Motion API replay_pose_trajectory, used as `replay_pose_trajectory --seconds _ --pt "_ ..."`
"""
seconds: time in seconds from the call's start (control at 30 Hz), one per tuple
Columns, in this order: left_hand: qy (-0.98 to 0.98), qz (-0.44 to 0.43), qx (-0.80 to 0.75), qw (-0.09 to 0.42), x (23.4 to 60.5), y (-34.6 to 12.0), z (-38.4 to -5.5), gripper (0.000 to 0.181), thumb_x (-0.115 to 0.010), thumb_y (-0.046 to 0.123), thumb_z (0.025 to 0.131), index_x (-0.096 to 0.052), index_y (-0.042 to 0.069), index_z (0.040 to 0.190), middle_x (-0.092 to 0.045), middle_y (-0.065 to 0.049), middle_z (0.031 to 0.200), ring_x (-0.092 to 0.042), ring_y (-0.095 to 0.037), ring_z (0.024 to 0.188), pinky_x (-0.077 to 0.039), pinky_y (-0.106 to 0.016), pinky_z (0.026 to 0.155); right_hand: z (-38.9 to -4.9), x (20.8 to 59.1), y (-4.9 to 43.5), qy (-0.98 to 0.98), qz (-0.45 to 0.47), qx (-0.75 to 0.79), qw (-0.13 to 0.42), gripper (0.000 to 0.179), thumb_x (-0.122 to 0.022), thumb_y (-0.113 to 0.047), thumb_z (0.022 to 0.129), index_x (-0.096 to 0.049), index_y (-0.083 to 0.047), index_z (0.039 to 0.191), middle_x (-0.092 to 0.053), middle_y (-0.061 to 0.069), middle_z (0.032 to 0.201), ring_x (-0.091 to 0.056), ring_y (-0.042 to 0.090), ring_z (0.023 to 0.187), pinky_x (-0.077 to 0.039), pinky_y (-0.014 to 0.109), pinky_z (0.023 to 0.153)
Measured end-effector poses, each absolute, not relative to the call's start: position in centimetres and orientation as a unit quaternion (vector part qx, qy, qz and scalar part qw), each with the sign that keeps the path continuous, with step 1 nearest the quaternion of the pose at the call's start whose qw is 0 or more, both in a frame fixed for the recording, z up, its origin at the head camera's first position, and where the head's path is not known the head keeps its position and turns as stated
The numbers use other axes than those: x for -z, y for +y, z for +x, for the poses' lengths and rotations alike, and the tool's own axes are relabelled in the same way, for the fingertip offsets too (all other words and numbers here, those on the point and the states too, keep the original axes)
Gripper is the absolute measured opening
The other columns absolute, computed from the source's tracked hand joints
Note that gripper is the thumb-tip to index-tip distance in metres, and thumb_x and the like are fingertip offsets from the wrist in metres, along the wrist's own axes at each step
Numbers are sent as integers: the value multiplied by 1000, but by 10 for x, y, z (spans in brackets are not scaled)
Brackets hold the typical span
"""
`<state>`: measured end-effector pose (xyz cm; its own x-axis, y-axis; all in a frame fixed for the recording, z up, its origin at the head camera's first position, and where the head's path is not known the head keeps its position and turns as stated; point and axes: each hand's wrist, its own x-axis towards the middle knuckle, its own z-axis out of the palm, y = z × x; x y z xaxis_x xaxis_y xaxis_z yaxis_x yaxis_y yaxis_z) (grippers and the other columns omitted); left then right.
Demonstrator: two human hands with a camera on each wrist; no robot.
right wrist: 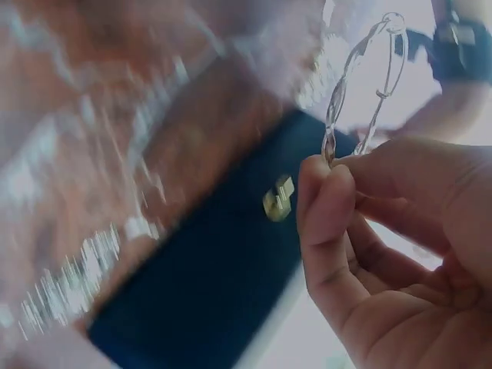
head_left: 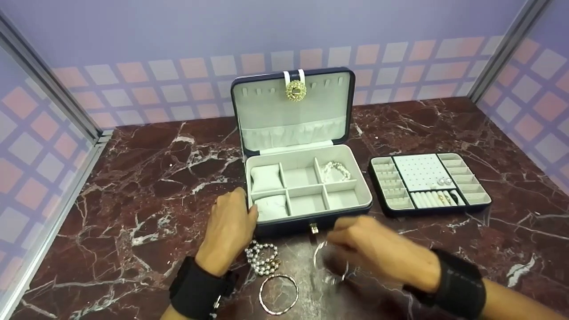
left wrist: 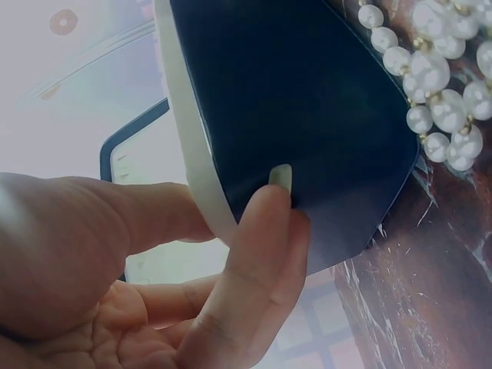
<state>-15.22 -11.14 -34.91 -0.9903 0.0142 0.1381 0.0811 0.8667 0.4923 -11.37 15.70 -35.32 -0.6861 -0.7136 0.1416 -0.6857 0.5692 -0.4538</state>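
Note:
A dark blue jewelry box [head_left: 284, 226] with a pale lining stands with its lid raised. My left hand [head_left: 229, 226] grips its left wall, thumb over the pale rim and fingers on the dark outside [left wrist: 300, 92]. Between thumb and fingertips my right hand [head_left: 378, 251] pinches a thin twisted silver bangle [right wrist: 336, 108], held up in front of the box near the gold clasp [head_left: 314, 228]. A second bangle [head_left: 260, 295] lies flat on the table, just below a heap of pearl-like beads [head_left: 262, 270] by my left wrist.
Two white cushions [head_left: 266, 178] fill the box's left compartments; a bead bracelet [head_left: 336, 171] lies in the back right one. To the right sits a separate tray [head_left: 386, 206] with rings and pearl earrings. Patterned walls [head_left: 162, 89] enclose the marble-look table [head_left: 146, 191].

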Motion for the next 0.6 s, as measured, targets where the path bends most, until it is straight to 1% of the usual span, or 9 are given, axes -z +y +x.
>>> replay_pose_trajectory --seconds 0.13,0.27,0.33,0.37,0.5,0.6 --pt "-964 -23 259 61 349 -110 -152 15 -68 10 93 -61 -3 89 -71 -28 95 -71 -49 88 -58 -56 77 -128 336 169 895 -365 255 5 18 -66 6 89 -71 -10 89 -65 -2 80 -57 -2 68 -54 12 60" --pt "-964 -20 261 52 349 -110 -152 15 -68 10 93 -61 -2 89 -71 -27 94 -71 -48 87 -58 -56 76 -147 327 178 910 -334 244 -26 20 -65 9 89 -75 -1 103 -73 9 90 -66 7 73 -58 14 66" --pt "-964 -19 262 48 349 -110 -152 15 -68 10 93 -61 -2 89 -71 -26 93 -71 -47 86 -59 -55 76 -156 324 181 918 -318 233 -40 26 -66 9 87 -75 0 110 -74 13 94 -67 11 73 -58 15 66" --pt "-964 -18 263 46 349 -110 -152 14 -68 10 93 -61 -2 89 -71 -26 93 -71 -46 86 -59 -54 76 -160 324 182 921 -312 231 -44 27 -66 10 87 -75 0 110 -74 13 92 -66 12 71 -58 16 64" --pt "-962 -16 268 39 348 -111 -152 13 -68 10 94 -62 -2 91 -71 -25 92 -71 -44 86 -59 -52 76 -177 323 186 929 -298 210 -65 22 -64 10 86 -77 -5 94 -69 7 81 -57 8 64 -53 18 56" --pt "-962 -14 268 42 347 -111 -152 14 -68 10 93 -62 -2 91 -71 -26 93 -71 -45 87 -59 -53 76 -188 324 186 931 -300 189 -84 22 -60 11 85 -72 -8 81 -63 5 74 -53 9 61 -49 20 53"
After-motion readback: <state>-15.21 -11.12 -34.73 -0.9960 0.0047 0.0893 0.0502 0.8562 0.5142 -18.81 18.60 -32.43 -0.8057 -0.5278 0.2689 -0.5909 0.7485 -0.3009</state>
